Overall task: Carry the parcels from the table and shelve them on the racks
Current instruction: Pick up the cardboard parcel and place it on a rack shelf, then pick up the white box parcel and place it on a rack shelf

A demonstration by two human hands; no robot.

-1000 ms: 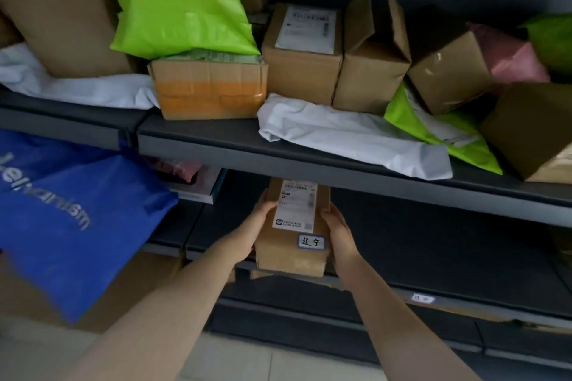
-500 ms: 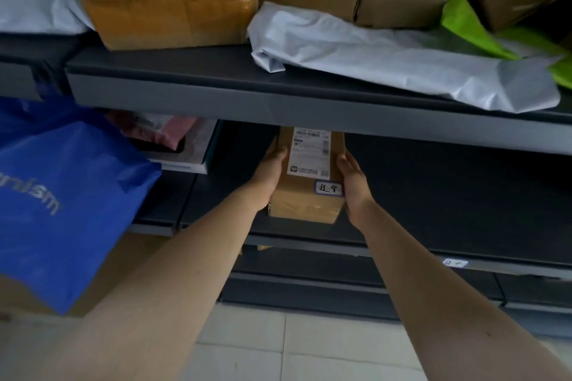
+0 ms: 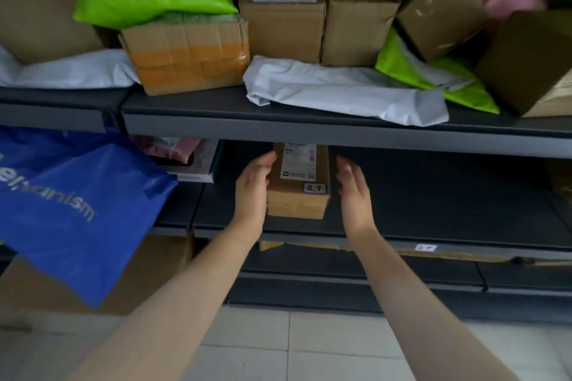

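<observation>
A small brown box [image 3: 298, 185] sits flat on the lower shelf [image 3: 433, 226], near its front edge, with its white label facing up. The far end of the box goes under the shelf above, so that part is hidden.

The left hand [image 3: 252, 192] is at 9 o'clock from the box. Its fingers are spread and loose, and the palm looks like it just brushes the box's side, though I cannot tell for sure. The right hand [image 3: 354, 192] is at 3 o'clock, a little way off, with a gap between it and the box. Its fingers are open too. Neither hand holds anything.

A blue bag [image 3: 71, 204] hangs off the shelf far over at 9 o'clock. At 12 o'clock, the upper shelf is packed with boxes and bags.

I think this is the end of the putting-down step. The box looks settled. Next, both hands need to pull back out and go get another parcel from the table.
</observation>
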